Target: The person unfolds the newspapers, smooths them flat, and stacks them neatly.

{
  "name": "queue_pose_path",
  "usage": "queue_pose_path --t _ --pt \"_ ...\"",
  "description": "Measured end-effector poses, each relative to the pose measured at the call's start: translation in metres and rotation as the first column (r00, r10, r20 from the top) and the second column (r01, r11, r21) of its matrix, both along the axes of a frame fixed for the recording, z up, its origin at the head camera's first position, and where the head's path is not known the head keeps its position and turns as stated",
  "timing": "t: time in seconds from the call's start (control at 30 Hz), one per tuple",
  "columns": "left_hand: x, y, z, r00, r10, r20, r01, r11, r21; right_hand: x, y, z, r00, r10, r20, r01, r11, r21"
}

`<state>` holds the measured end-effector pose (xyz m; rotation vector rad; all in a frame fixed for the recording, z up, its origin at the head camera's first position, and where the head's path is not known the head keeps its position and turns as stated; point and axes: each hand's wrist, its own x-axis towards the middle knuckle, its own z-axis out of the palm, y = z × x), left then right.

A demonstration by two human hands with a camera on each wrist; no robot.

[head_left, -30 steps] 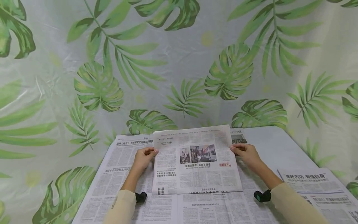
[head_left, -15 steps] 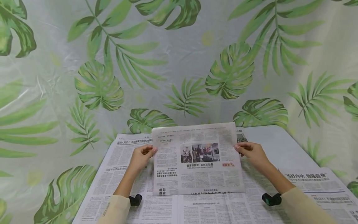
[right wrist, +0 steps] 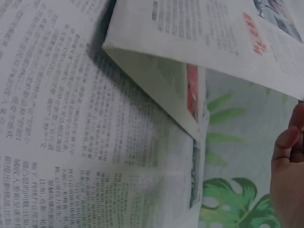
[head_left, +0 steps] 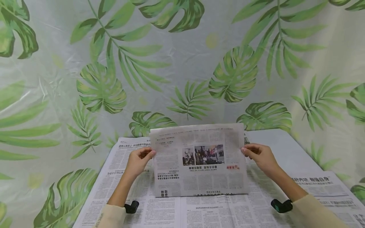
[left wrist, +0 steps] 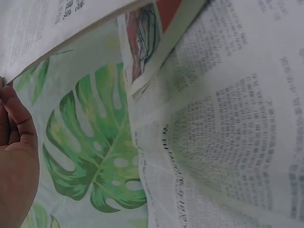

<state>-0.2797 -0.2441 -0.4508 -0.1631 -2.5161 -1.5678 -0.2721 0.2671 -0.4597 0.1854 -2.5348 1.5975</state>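
Note:
A folded newspaper (head_left: 202,177) with two photos stands tilted up in the middle of the head view, its print upside down. My left hand (head_left: 138,161) pinches its left edge between thumb and fingers. On the opposite edge, my right hand (head_left: 261,158) pinches at about the same height. In the left wrist view, the left hand (left wrist: 18,156) shows at the far left, at the sheet's edge. The right wrist view has the right hand (right wrist: 290,166) at the far right and the fold opening like a wedge above the newspapers beneath.
Spread newspapers (head_left: 114,177) cover the white table (head_left: 268,142). Another newspaper (head_left: 328,193) lies at the right. Behind the table hangs a leaf-patterned curtain (head_left: 188,63). A small black device (head_left: 131,207) sits at the left wrist and a similar one (head_left: 281,205) at the right.
My hands have moved slightly apart, still pinching the newspaper's side edges. Its upper edge has risen a little and looks wider, and the sheet leans up more.

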Motion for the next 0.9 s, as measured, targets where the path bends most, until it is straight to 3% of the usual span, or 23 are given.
queue_pose_path --t 0.23,0.57,0.7,0.8,0.9 --pt "0.008 -0.006 0.015 0.997 -0.043 -0.065 0.045 0.998 0.035 0.002 0.001 0.011 0.996 0.027 -0.087 -0.026 1.0 0.005" --pt "0.045 -0.02 0.01 0.972 -0.222 -0.079 0.23 0.968 0.1 0.038 0.017 0.009 0.976 0.195 -0.094 -0.202 0.977 -0.074" --pt "0.062 -0.026 0.008 0.936 -0.345 -0.062 0.35 0.93 0.11 0.051 0.025 0.007 0.954 0.286 -0.087 -0.294 0.951 -0.099" --pt "0.071 -0.029 0.005 0.892 -0.448 -0.06 0.452 0.879 0.15 0.057 0.03 0.005 0.936 0.341 -0.087 -0.349 0.931 -0.107" --pt "0.076 -0.031 0.0 0.858 -0.51 -0.056 0.51 0.835 0.204 0.061 0.034 0.004 0.918 0.385 -0.091 -0.393 0.914 -0.101"
